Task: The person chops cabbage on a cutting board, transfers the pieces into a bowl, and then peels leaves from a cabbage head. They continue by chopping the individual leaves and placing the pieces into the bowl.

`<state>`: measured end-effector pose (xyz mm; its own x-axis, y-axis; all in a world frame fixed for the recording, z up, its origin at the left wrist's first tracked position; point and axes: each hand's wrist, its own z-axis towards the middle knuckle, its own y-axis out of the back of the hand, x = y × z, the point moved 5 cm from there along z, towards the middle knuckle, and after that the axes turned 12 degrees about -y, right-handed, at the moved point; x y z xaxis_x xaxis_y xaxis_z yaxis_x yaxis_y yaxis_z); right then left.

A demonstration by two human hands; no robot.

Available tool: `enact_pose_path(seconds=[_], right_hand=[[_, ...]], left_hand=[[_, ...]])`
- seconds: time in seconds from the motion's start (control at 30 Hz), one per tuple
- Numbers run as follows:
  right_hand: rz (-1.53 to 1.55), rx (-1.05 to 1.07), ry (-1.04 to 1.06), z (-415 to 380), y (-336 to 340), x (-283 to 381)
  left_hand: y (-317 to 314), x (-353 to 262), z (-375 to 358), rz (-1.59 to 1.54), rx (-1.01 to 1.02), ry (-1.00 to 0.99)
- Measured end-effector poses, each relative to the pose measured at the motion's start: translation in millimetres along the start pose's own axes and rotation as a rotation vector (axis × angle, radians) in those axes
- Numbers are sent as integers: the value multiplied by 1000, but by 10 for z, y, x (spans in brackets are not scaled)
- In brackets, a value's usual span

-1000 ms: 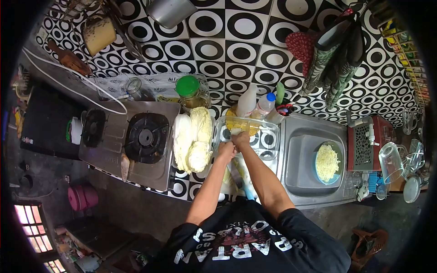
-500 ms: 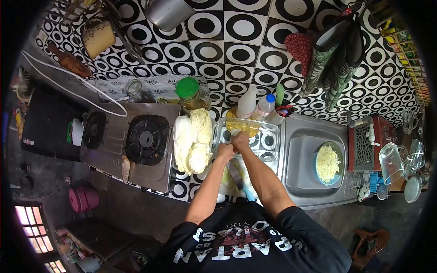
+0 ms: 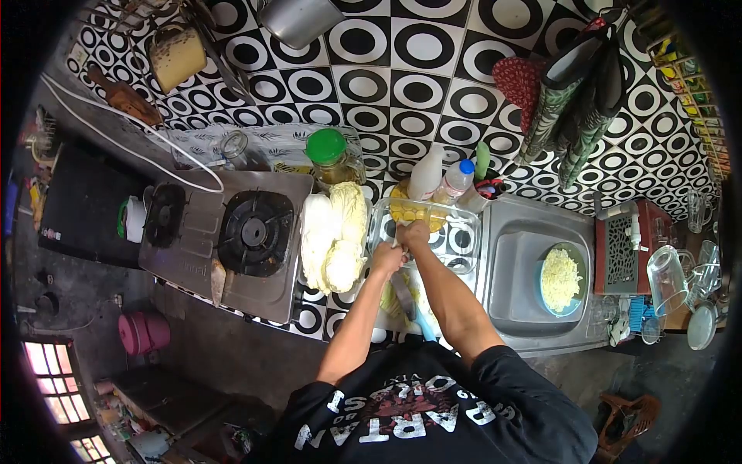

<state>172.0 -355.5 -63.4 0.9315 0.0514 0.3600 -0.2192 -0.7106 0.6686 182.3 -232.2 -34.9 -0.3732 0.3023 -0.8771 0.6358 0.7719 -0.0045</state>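
My left hand (image 3: 388, 258) and my right hand (image 3: 413, 234) are close together over the near left part of a clear rectangular dish (image 3: 464, 241). The fingers of both are closed around something small and pale that I cannot make out. Below them a knife (image 3: 403, 297) with a light blue handle (image 3: 425, 325) lies on a board with pale green leaf pieces (image 3: 390, 300). Whole napa cabbages (image 3: 345, 224) rest to the left of the dish.
A stove (image 3: 202, 267) stands left, a green-lidded jar (image 3: 326, 146) behind the cabbages. Bottles (image 3: 452, 182) line the back. The sink (image 3: 513, 290) on the right holds a bowl of shredded cabbage (image 3: 560, 278), beside a red dish rack (image 3: 621, 247).
The whole view has shifted slightly. My hands stay together over the dish, with my right hand turned a little and its fingers closed.
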Motion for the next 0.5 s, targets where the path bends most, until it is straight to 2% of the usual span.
enact_pose_path(seconds=[0.13, 0.23, 0.3, 0.33, 0.4, 0.43, 0.47, 0.5], right_hand=[[-31, -142, 14, 8, 7, 6], [-9, -92, -21, 6, -35, -27], [-18, 136, -51, 67, -150, -84], [-22, 134, -56, 50, -180, -160], [24, -122, 229, -62, -118, -179], [145, 11, 95, -86, -76, -245], [146, 3, 91, -137, -13, -251], [161, -27, 80, -157, 12, -284]], left_hand=[[-23, -69, -108, -44, 66, 68], [-4, 3, -134, -122, -13, 84], [41, 31, -11, -110, -87, -53], [20, 6, -7, -114, -84, -49], [20, -157, 16, 398, -101, -116], [22, 0, 217, 590, -91, -144], [-10, 203, 350, 587, -83, -149], [-27, 133, 326, 678, -115, -196]])
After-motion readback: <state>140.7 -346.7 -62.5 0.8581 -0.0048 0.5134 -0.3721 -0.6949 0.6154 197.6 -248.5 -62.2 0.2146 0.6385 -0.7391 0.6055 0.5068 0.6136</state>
